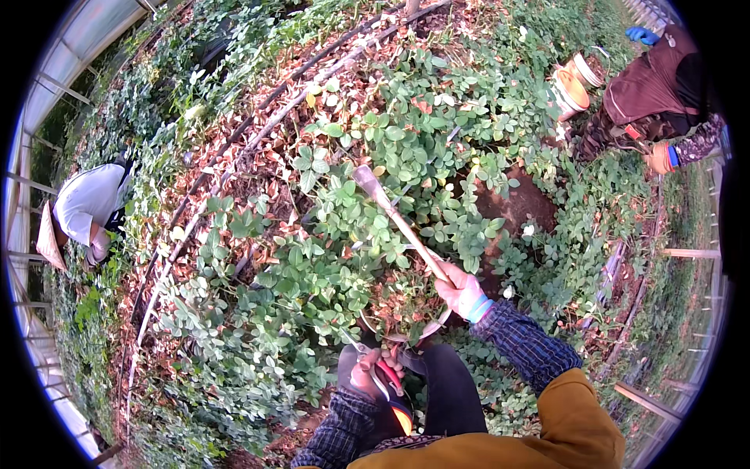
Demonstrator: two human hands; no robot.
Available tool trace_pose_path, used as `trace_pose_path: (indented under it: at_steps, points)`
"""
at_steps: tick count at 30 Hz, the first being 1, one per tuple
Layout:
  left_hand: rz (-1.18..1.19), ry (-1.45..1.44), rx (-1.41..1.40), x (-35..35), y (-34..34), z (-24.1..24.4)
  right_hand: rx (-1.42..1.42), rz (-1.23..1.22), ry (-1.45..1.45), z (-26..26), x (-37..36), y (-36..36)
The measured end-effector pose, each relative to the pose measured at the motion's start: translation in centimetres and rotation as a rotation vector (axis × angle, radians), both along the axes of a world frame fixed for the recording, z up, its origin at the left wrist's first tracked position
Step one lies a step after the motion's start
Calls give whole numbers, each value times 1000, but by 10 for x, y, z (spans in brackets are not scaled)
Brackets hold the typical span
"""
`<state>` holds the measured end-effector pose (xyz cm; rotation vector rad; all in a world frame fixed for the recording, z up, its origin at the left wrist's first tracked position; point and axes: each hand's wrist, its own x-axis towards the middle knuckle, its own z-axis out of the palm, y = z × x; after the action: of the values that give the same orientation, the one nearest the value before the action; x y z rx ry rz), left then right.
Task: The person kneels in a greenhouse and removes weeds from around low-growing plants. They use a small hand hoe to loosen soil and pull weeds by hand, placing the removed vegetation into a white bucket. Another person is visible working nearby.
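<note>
My right hand (462, 291) is closed around the wooden handle of a small digging tool (410, 234). Its pale, flattened metal head points up and left, over the leaves of low rose-like bushes (392, 140). Close to my knees, my left hand (369, 375) grips pruning shears (388, 377) with red on the handles; their blades point up and left. Between the hands stands a bucket (436, 324) filled with brown and green plant clippings (404, 302). Leaves and my right hand partly hide its rim.
Dark irrigation hoses (246, 123) cross dry fallen leaves at left. A co-worker in a conical hat (51, 237) bends over plants there. At upper right, another person in a maroon vest (644, 82) holds a red-marked tool beside white buckets (568, 97). Bare soil (518, 202) shows between bushes.
</note>
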<state>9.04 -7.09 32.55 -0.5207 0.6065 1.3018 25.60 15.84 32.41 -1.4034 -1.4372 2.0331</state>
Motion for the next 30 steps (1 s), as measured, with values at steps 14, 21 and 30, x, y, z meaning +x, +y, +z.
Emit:
trace_pose_path:
  at_steps: [14,21,30]
  points:
    - [6,790,-69,-40,117,69,402,588,-16,101,-69,-49]
    - [-315,1050,71,-2,159,79,42,392,40,92,-64,-2]
    - [164,1571,-554,26,213,30,-498,-193,383,63,-16,171]
